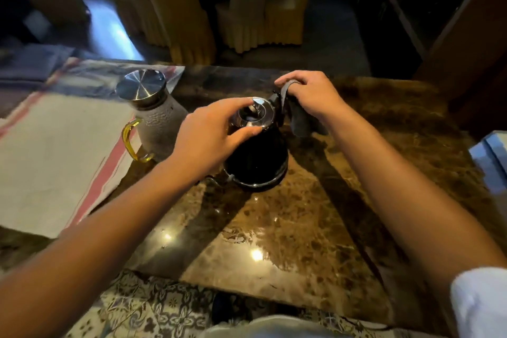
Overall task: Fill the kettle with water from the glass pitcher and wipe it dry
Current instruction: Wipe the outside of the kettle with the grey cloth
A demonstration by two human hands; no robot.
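A black kettle (pixel 258 164) with a chrome lid (pixel 256 115) stands on its base in the middle of the brown marble table (pixel 288 241). My left hand (pixel 211 137) is curled around the lid's rim, thumb and fingers pinching it. My right hand (pixel 310 96) holds a grey cloth (pixel 300 121) pressed against the kettle's black handle at the upper right; the cloth hangs down behind the kettle. The glass pitcher (pixel 157 121), with a steel lid, a grey textured sleeve and a yellow handle, stands upright just left of the kettle.
A cream cloth with red stripes (pixel 55 162) covers the table's left side, under the pitcher's edge. Covered chairs (pixel 247 14) and a round table stand beyond the far edge. A pale object (pixel 491 162) lies at the right edge. Patterned floor shows below the near edge.
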